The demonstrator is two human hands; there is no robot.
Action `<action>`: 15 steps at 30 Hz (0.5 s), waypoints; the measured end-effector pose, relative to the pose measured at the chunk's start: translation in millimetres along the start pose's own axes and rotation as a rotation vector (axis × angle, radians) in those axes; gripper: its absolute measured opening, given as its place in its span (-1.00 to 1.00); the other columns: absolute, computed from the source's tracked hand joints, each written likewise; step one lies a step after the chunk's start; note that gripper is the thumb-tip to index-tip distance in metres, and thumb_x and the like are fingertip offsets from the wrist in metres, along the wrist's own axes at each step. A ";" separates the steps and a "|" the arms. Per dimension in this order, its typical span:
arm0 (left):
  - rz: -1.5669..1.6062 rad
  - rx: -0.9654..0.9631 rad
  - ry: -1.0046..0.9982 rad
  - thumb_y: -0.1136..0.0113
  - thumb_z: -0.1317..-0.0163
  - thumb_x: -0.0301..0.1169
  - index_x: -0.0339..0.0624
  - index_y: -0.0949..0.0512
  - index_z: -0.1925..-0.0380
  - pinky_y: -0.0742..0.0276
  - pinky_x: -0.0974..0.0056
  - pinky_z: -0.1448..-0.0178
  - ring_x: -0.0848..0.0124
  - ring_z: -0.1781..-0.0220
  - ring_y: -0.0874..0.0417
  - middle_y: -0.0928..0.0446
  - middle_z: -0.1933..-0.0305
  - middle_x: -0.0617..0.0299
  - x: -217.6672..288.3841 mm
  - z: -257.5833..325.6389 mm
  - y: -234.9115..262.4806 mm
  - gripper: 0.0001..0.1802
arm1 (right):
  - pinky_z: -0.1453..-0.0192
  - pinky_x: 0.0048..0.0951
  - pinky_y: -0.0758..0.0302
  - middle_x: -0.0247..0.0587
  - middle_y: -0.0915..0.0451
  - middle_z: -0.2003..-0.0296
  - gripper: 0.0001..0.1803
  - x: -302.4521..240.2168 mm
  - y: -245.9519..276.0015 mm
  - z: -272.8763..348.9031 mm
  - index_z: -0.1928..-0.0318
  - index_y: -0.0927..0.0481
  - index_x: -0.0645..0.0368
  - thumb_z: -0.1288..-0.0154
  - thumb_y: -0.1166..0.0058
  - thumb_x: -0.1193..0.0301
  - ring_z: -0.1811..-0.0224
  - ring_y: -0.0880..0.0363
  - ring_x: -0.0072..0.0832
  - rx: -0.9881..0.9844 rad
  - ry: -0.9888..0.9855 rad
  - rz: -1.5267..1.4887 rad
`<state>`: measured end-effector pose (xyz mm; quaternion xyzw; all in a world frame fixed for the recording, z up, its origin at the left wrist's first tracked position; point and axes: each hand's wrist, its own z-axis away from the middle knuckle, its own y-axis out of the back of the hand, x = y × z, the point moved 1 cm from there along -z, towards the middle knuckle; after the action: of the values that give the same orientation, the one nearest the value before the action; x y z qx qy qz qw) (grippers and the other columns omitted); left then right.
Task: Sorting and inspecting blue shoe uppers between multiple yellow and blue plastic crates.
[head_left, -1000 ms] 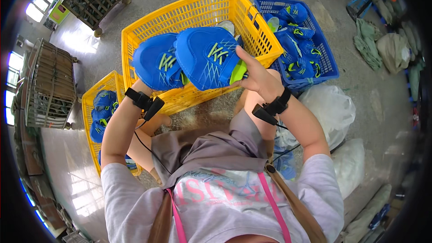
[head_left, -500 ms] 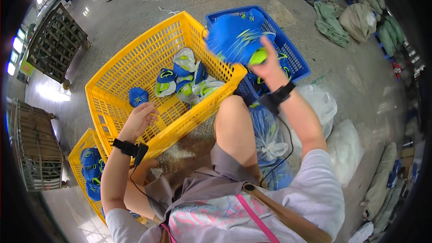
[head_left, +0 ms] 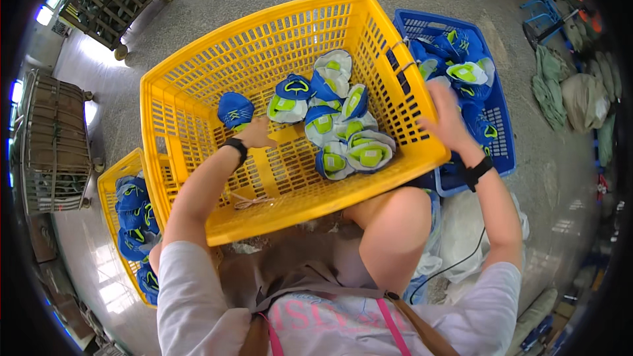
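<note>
Inside a yellow plastic basket (head_left: pixel 290 221), my left hand (head_left: pixel 256 134) hovers low with its fingers apart, holding nothing I can see. Right beside it lies a blue shoe upper (head_left: pixel 235 109), partly behind the hand. Several more blue uppers with lime linings and whitish edges form a loose pile (head_left: pixel 330 125) to the right. My right hand (head_left: pixel 448 118) is at the yellow basket's right rim, fingers spread and slightly blurred, with nothing in it. Beyond it stands a blue basket (head_left: pixel 504 138) holding blue uppers (head_left: pixel 471 72).
Another yellow basket (head_left: pixel 111 224) with blue uppers stands at the lower left. Clear plastic bags (head_left: pixel 461 224) lie by my right knee. Wheeled slatted carts (head_left: pixel 56 138) stand at the left, and sacks (head_left: pixel 583 102) at the far right. A dark cable hangs near my right arm.
My right hand has let go of the blue uppers, which now lie in the blue basket, and has come back to the yellow rim. The view has shifted, and my left hand reaches deeper into the basket.
</note>
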<state>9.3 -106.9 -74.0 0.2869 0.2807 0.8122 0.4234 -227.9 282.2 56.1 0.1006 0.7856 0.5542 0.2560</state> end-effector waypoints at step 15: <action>-0.353 0.284 -0.096 -0.48 0.41 -0.08 0.28 -0.18 -0.20 0.05 -0.49 -0.14 -0.11 -0.28 -0.15 -0.16 -0.29 0.27 67.1 -176.5 -24.7 0.03 | 0.29 -0.34 -0.48 -0.06 -0.35 0.17 -0.76 -28.1 -5.0 -15.1 0.34 -0.46 0.17 0.12 -0.13 0.54 0.28 -0.51 -0.11 -0.172 -0.191 -0.052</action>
<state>-133.9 -75.5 -195.6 0.3285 0.4174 0.6633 0.5271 -211.2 255.6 63.5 0.1102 0.7094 0.6007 0.3518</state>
